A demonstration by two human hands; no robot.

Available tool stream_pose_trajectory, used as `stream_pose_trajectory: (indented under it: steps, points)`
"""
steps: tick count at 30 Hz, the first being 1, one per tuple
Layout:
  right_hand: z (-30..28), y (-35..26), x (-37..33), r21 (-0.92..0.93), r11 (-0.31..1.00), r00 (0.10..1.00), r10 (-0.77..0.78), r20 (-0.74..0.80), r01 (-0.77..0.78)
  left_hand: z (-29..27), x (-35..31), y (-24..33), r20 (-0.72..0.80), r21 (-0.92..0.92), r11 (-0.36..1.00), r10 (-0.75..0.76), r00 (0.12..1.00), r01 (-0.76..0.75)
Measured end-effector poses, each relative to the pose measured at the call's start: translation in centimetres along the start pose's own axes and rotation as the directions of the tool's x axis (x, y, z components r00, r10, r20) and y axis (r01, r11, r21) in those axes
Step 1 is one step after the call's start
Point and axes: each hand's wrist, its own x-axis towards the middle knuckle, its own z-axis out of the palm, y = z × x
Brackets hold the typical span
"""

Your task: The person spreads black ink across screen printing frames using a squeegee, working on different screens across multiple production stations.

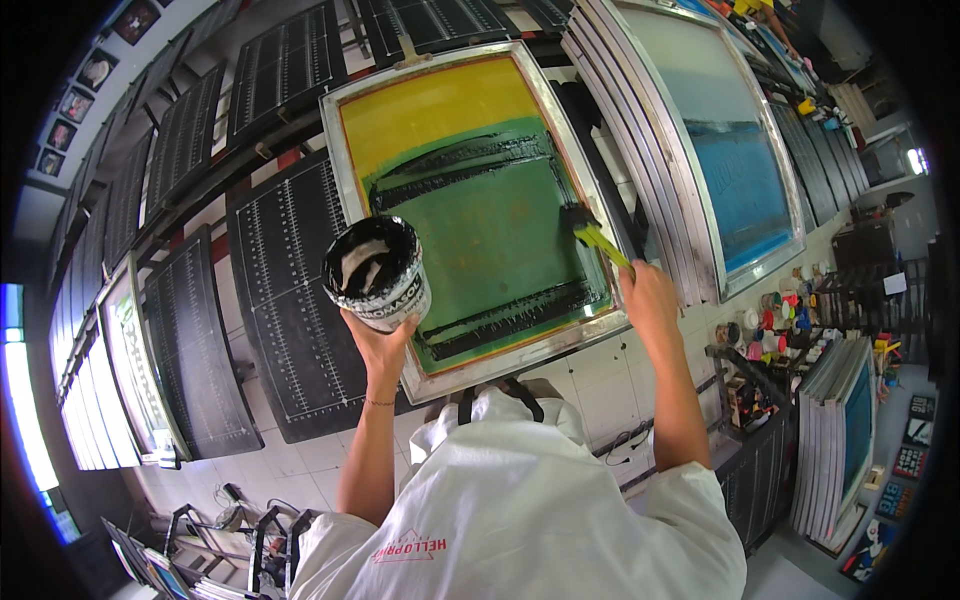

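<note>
My left hand (382, 338) is closed round the side of a white tub (378, 275), tilted so that the black ink inside shows. The tub hangs over the left frame edge of a silk screen (480, 225). In my right hand (652, 298) is a yellow-green spatula-like tool (603, 246). Black ink coats its end, which is at the screen's right side; the exact shape of that end cannot be made out. The mesh is yellow at the far part and green below. Thick black ink lies in bands along the far and near parts of the green area and down its right side.
Black printing boards (290, 290) with ruled marks stand on racks to the left and far side. More framed screens, one with blue mesh (735, 180), lean close on the right. Ink pots (775, 330) crowd the lower right, beside stacked frames (835, 440).
</note>
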Motion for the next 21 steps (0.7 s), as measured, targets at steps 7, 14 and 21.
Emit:
stream_pose_trajectory:
  steps: [7,14,21]
  points:
    - [4.3,-0.8,8.2,0.046,0.999,0.99,-0.022,-0.141,0.029,0.1,-1.0,2.2,-0.071,0.098,0.995,-0.023,0.997,0.03]
    - [9.9,0.3,9.1,0.483,0.874,0.973,0.063,-0.22,0.053,0.5,0.2,2.4,-0.032,0.184,0.983,0.01,0.999,-0.004]
    - [1.9,-2.5,5.7,0.886,0.365,0.957,0.132,0.256,-0.288,3.8,5.0,2.5,0.04,0.418,0.903,0.093,0.995,-0.101]
